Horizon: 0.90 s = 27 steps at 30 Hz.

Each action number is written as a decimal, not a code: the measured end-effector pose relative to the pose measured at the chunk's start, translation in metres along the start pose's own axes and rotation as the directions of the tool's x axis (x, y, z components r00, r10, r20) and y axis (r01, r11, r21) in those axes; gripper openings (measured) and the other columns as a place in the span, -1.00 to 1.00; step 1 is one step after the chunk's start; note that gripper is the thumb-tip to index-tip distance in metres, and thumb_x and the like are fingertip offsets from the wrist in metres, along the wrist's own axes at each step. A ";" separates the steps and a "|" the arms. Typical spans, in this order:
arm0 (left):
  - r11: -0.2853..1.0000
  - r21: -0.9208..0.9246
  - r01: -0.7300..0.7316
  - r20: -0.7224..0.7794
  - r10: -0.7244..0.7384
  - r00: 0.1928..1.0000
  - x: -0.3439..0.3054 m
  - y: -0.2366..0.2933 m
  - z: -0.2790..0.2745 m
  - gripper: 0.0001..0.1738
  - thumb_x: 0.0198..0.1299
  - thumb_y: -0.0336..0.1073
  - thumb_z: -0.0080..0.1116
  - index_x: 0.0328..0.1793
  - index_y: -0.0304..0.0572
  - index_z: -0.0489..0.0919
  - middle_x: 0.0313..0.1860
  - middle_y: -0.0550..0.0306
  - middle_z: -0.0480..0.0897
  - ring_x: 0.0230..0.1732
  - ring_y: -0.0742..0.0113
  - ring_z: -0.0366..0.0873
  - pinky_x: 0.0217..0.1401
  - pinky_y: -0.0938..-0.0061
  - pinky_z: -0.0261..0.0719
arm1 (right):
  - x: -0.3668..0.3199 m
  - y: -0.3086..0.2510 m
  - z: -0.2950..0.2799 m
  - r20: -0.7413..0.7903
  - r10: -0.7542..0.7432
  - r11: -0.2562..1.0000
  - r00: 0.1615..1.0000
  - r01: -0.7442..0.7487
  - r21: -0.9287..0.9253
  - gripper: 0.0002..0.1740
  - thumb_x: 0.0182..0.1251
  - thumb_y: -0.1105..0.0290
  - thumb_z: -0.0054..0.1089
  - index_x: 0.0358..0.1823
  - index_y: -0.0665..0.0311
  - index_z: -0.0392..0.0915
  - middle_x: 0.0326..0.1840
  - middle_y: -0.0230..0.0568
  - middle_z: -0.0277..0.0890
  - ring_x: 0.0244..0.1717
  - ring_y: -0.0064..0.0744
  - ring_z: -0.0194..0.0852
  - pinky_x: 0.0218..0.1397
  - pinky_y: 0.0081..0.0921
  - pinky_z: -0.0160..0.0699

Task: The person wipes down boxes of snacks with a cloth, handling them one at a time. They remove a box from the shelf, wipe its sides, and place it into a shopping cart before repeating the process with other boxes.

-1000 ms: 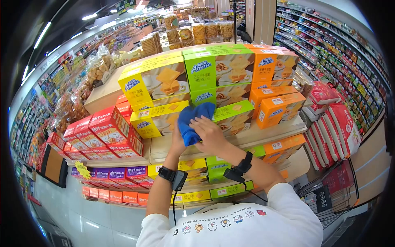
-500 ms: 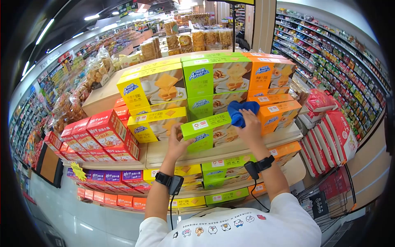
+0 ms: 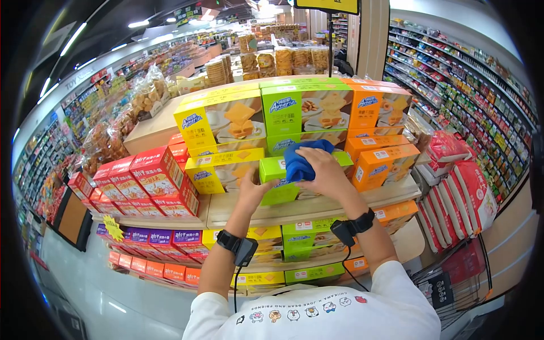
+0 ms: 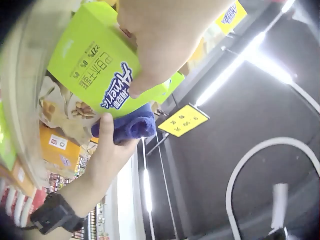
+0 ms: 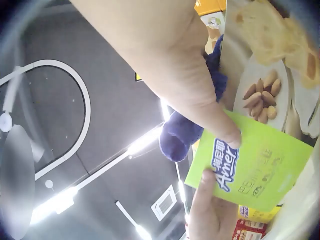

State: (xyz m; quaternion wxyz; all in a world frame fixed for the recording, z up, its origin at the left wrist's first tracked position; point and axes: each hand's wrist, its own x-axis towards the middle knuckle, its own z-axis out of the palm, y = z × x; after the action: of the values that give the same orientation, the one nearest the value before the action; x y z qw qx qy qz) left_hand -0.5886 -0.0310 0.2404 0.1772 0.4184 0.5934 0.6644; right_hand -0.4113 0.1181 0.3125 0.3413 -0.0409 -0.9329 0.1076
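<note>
A green almond cake box [image 3: 277, 194] stands at the front of the shelf, below taller stacked green boxes [image 3: 283, 107]. My left hand [image 3: 250, 192] grips its left end, with the thumb on the printed end face in the left wrist view. My right hand [image 3: 327, 173] holds a bunched blue cloth [image 3: 300, 160] against the box's top edge. In the right wrist view the right thumb lies on the green end face near the logo, and the cloth [image 5: 177, 137] hangs past the edge. The right fingers are partly hidden behind the cloth and box.
Yellow boxes [image 3: 204, 175] flank the green one on the left, orange boxes [image 3: 371, 173] on the right. Red boxes [image 3: 158, 175] are stacked at far left. Lower shelves hold more boxes. Red-and-white bags [image 3: 473, 190] and a wire cart [image 3: 453, 283] stand at the right.
Both hands were together at the cloth; the left then moved to the box's left end. The right hand carried the cloth to the box's right end, then back left along the top.
</note>
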 end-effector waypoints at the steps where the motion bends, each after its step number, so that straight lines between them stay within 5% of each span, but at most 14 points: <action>1: 0.999 0.032 -0.002 0.005 0.002 1.000 -0.001 0.011 0.003 -0.30 -0.04 -0.50 0.42 0.27 -0.34 0.38 0.09 0.05 0.56 0.13 0.30 0.52 0.19 0.42 0.48 | 0.002 0.005 -0.001 0.024 -0.008 1.000 1.000 0.007 0.026 -0.06 -0.23 0.25 0.58 0.29 0.16 0.32 0.36 -0.15 0.33 0.34 -0.04 0.27 0.39 -0.13 0.25; 4: 0.903 0.378 -0.206 -0.020 0.230 0.973 -0.018 0.059 0.020 -0.27 -0.11 -0.39 0.50 0.25 -0.25 0.44 0.08 -0.03 0.56 0.00 0.29 0.58 -0.01 0.56 0.54 | 0.004 0.011 -0.018 -0.027 -0.038 0.998 0.999 0.039 0.047 -0.05 -0.32 0.26 0.62 0.24 0.14 0.36 0.27 -0.11 0.41 0.30 -0.05 0.32 0.38 -0.19 0.26; 5: 0.899 0.387 -0.204 0.000 0.221 0.975 -0.022 0.074 0.025 -0.25 -0.11 -0.40 0.50 0.27 -0.26 0.42 0.11 -0.03 0.55 0.08 0.25 0.54 0.09 0.48 0.50 | 0.005 0.011 -0.028 0.065 0.009 0.979 0.998 -0.022 0.202 -0.02 -0.40 0.29 0.65 0.23 0.15 0.37 0.23 -0.09 0.44 0.26 -0.01 0.36 0.34 -0.19 0.31; 7: 0.892 0.405 -0.200 0.039 0.202 0.979 -0.027 0.097 0.032 -0.21 -0.11 -0.40 0.49 0.30 -0.29 0.37 0.17 -0.04 0.53 0.24 0.16 0.46 0.28 0.33 0.41 | -0.002 0.019 -0.024 0.007 0.046 0.948 0.999 -0.046 0.313 -0.03 -0.42 0.31 0.66 0.21 0.17 0.39 0.18 -0.10 0.48 0.21 -0.06 0.43 0.29 -0.24 0.37; 10: 0.524 0.717 -0.459 0.100 0.575 0.812 -0.031 0.109 0.033 -0.06 -0.19 -0.35 0.53 0.39 -0.28 0.29 0.37 -0.16 0.36 0.42 0.01 0.27 0.40 0.24 0.26 | -0.008 0.015 -0.023 -0.098 0.117 0.870 0.988 -0.054 0.491 -0.07 -0.41 0.32 0.69 0.16 0.23 0.42 0.12 -0.14 0.53 0.14 -0.18 0.50 0.21 -0.33 0.45; 13: 0.508 0.736 -0.447 0.005 0.656 0.755 -0.034 0.123 0.029 0.18 -0.24 -0.21 0.56 0.52 -0.19 0.09 0.51 -0.22 0.11 0.54 -0.16 -0.04 0.53 0.08 -0.04 | -0.017 0.045 0.006 -0.154 0.300 0.708 0.942 -0.112 0.697 -0.11 -0.38 0.32 0.71 0.12 0.32 0.45 0.10 -0.18 0.54 0.10 -0.32 0.52 0.18 -0.43 0.47; 14: 0.551 0.715 -0.430 -0.034 0.642 0.766 -0.033 0.119 0.027 0.22 -0.25 -0.20 0.57 0.54 -0.19 0.03 0.52 -0.23 0.08 0.55 -0.17 -0.06 0.52 0.08 -0.04 | -0.021 0.057 0.017 -0.152 0.376 0.632 0.914 -0.134 0.763 -0.12 -0.37 0.32 0.71 0.10 0.34 0.45 0.09 -0.20 0.54 0.09 -0.36 0.51 0.17 -0.47 0.47; 15: 0.593 0.691 -0.413 -0.073 0.625 0.777 -0.031 0.111 0.025 0.27 -0.26 -0.18 0.58 0.55 -0.19 -0.02 0.53 -0.24 0.06 0.55 -0.17 -0.08 0.52 0.08 -0.04 | -0.022 0.049 0.011 -0.153 0.303 0.616 0.941 -0.071 0.784 -0.15 -0.11 0.65 0.50 0.29 0.24 0.30 0.21 -0.28 0.44 0.20 -0.37 0.44 0.23 -0.42 0.50; 19: 0.880 0.281 -0.382 -0.079 0.418 0.905 -0.017 0.078 0.031 0.20 -0.20 -0.27 0.53 0.54 -0.24 -0.02 0.41 -0.18 0.26 0.43 0.00 0.19 0.45 0.18 0.14 | -0.026 0.024 0.013 -0.093 0.442 0.095 0.892 0.057 0.994 -0.20 -0.01 0.78 0.34 0.30 0.26 0.22 0.22 -0.26 0.42 0.22 -0.41 0.43 0.24 -0.45 0.51; 23: 0.982 0.047 -0.185 0.033 0.183 0.983 -0.004 0.045 0.033 -0.11 -0.13 -0.42 0.44 0.36 -0.29 0.22 0.16 -0.04 0.47 0.19 0.21 0.45 0.25 0.35 0.41 | -0.031 0.022 0.019 -0.119 0.426 0.121 0.897 0.074 0.990 -0.28 0.13 0.64 0.32 0.33 0.27 0.21 0.21 -0.27 0.43 0.23 -0.42 0.40 0.28 -0.49 0.40; 27: 0.984 -0.117 -0.132 -0.002 0.133 0.991 0.001 0.053 0.040 -0.34 -0.09 -0.53 0.37 0.18 -0.28 0.34 0.04 0.07 0.53 0.08 0.32 0.52 0.10 0.44 0.51 | -0.030 0.039 0.031 -0.161 0.519 0.239 0.840 0.038 0.970 -0.44 0.37 0.39 0.17 0.34 0.29 0.23 0.19 -0.27 0.43 0.21 -0.46 0.39 0.28 -0.52 0.33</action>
State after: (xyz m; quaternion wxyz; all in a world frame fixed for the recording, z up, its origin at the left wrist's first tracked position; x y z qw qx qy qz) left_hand -0.5444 -0.0168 0.2878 0.1586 0.4478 0.5237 0.7072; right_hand -0.4082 0.1462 0.2622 0.4817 -0.0017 -0.5508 0.6816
